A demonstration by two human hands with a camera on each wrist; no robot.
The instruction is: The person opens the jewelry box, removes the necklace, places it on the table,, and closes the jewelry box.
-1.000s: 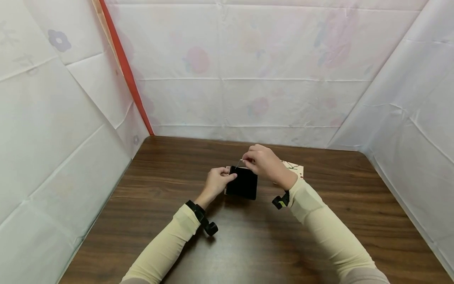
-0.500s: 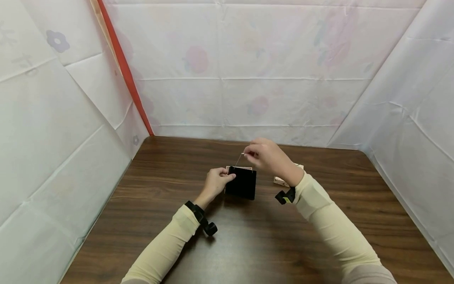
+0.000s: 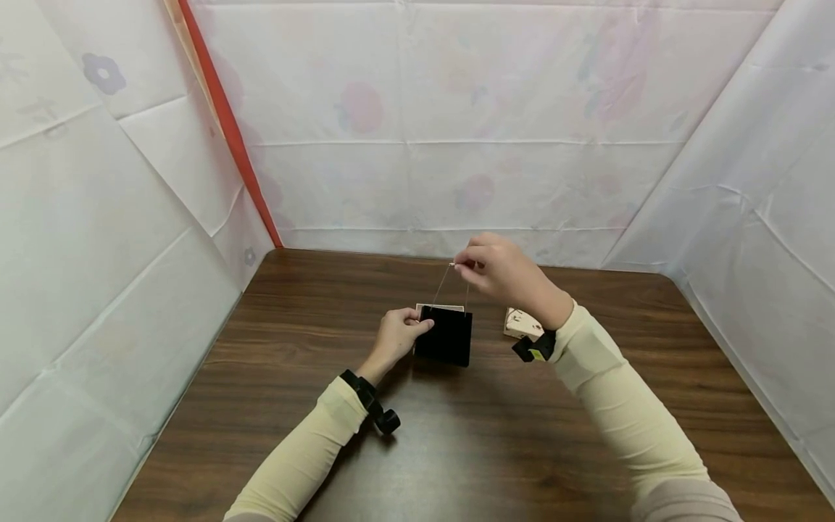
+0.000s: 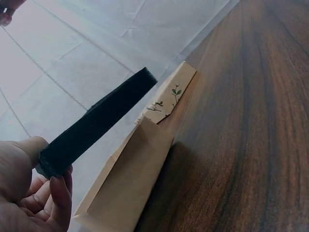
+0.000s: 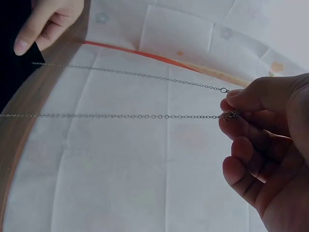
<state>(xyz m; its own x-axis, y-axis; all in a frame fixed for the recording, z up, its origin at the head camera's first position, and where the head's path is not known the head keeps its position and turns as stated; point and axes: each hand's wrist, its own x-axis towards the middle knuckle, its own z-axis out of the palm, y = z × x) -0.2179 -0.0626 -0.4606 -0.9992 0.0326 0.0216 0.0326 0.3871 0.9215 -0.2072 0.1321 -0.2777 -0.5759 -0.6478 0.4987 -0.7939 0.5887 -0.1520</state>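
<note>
My left hand pinches the left edge of a square black foam pad between thumb and fingers. From the pad's upper edge, two strands of a thin silver necklace chain run up to my right hand. The thumb and forefinger of that hand pinch the chain's ends, where a small ring shows in the right wrist view. Both strands are drawn straight. Behind and below the pad, a cream cardboard box stands on the table, largely hidden by the pad in the head view.
A cream box part with a printed leaf pattern lies on the wooden table, below my right wrist. White printed sheets hang along the back and sides. A red strip runs down the back left corner.
My right hand has risen and moved right, drawing more of the chain up out from the pad. The second strand has come into view. My left hand and the pad have hardly moved.
</note>
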